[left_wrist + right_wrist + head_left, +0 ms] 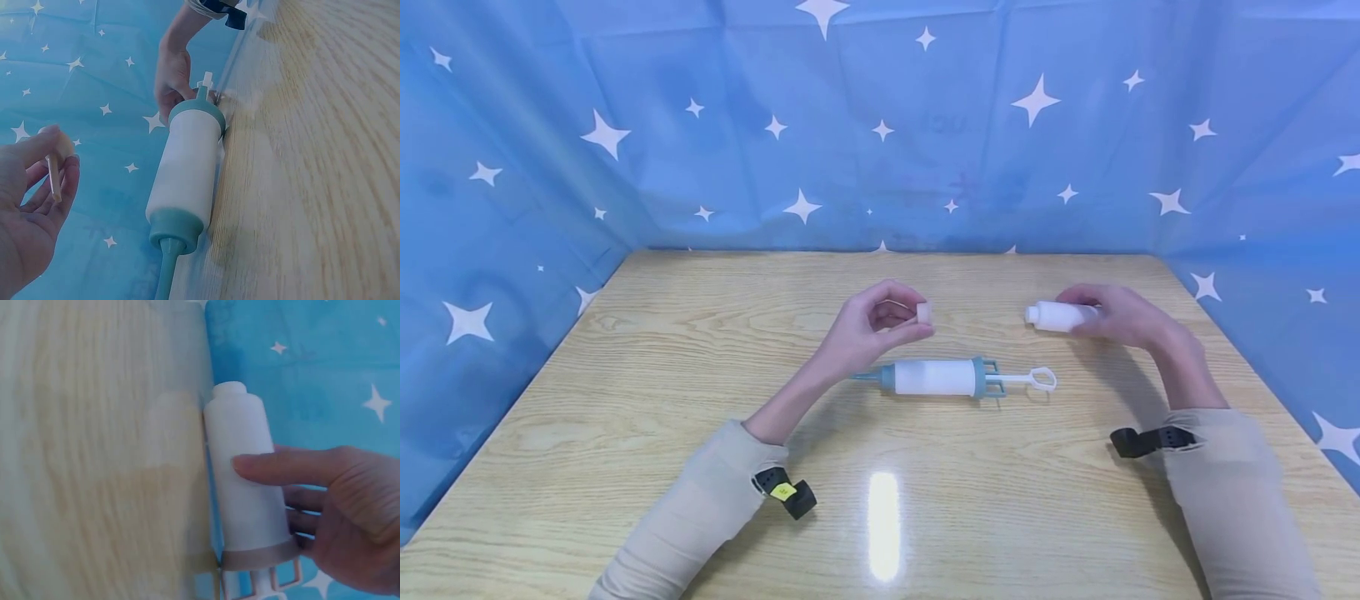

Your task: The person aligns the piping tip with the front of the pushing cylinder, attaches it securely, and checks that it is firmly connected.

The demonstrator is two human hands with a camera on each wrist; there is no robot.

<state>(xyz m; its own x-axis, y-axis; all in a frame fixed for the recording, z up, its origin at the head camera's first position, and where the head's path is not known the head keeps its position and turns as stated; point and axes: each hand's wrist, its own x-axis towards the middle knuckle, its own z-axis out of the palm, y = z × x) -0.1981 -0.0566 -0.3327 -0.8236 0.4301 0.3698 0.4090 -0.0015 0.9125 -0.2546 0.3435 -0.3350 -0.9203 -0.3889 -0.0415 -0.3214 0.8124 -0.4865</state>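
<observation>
Pinched between the thumb and fingers of my left hand (871, 323) is a small pale nozzle piece (924, 313); the left wrist view shows its round base and thin stem (55, 182). Off to the right, my right hand (1123, 317) grips a large white syringe (1052, 316), its narrow bare neck pointing left. A brownish collar (261, 555) and finger loops show below that hand in the right wrist view; in the head view they are hidden. Between the hands and nearer me lies a second syringe (934, 377) with a white barrel, teal ends and a teal nozzle.
The wooden table (625, 467) has its far edge against a blue star-printed curtain (850, 167), which also hangs along both sides. The second syringe's white plunger ring (1043, 379) points right. Each sleeve carries a black wrist camera (1138, 442).
</observation>
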